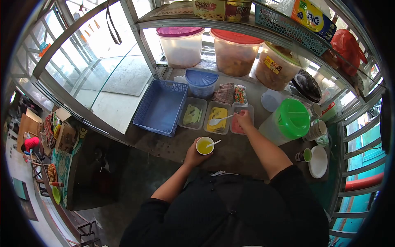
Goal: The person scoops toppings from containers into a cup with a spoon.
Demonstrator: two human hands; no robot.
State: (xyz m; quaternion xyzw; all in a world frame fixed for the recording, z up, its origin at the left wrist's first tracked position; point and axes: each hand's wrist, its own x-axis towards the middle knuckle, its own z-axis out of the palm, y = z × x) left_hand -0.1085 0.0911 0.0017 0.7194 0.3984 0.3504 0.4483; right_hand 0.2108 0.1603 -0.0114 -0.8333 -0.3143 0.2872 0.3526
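Note:
My left hand (pixel 192 157) is wrapped round a small cup (pixel 198 150) holding yellow liquid (pixel 202 145). A small white spoon (pixel 214 143) leans in the cup, its handle sticking out to the right. In my right hand (pixel 244 119) is a larger white spoon (pixel 219 120), gripped by the handle; its bowl is over the yellow food (pixel 222 113) in the middle clear tub (pixel 218 132). To the left stands a tub with pale green food (pixel 192 114). Beneath my right hand is a tub with pink food (pixel 237 126), partly covered by the hand.
A blue basket (pixel 142 123) and blue-lidded container (pixel 201 78) stand left and behind. Large lidded tubs (pixel 180 49) line the back under a shelf (pixel 173 20). At right are a green-lidded pitcher (pixel 293 118), stacked cups (pixel 316 129) and white plates (pixel 318 162).

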